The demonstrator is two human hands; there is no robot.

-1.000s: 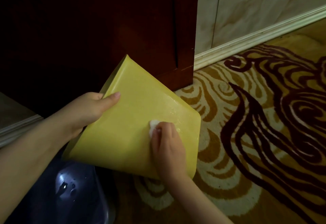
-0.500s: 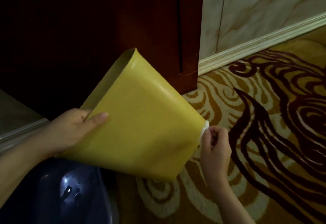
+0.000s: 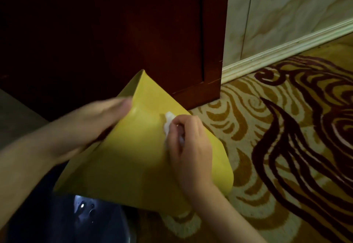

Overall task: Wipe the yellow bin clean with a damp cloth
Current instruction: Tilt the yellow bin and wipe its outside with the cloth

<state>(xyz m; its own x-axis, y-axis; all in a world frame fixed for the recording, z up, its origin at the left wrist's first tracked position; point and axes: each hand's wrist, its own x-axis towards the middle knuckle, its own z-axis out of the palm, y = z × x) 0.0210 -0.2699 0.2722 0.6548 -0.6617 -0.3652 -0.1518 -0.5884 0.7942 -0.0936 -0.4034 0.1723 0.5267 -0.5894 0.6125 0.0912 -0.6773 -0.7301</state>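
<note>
The yellow bin (image 3: 133, 162) is tipped on its side in mid-air, its outer wall facing me and its rim pointing up and left. My left hand (image 3: 95, 120), blurred by motion, grips the bin at its left edge near the rim. My right hand (image 3: 189, 145) presses a small white damp cloth (image 3: 168, 122) against the bin's upper wall, the cloth bunched under the fingers with only its edge showing.
A dark blue basin (image 3: 82, 216) with water sits on the floor under the bin. A dark red wooden cabinet (image 3: 133, 32) stands right behind it. A patterned yellow and maroon carpet (image 3: 286, 147) spreads to the right, up to a pale wall with a baseboard (image 3: 286, 49).
The bin has been turned so another wall faces me. My right hand moved from the bin's right edge back onto the wall, higher up. My left hand shifted its hold along the rim.
</note>
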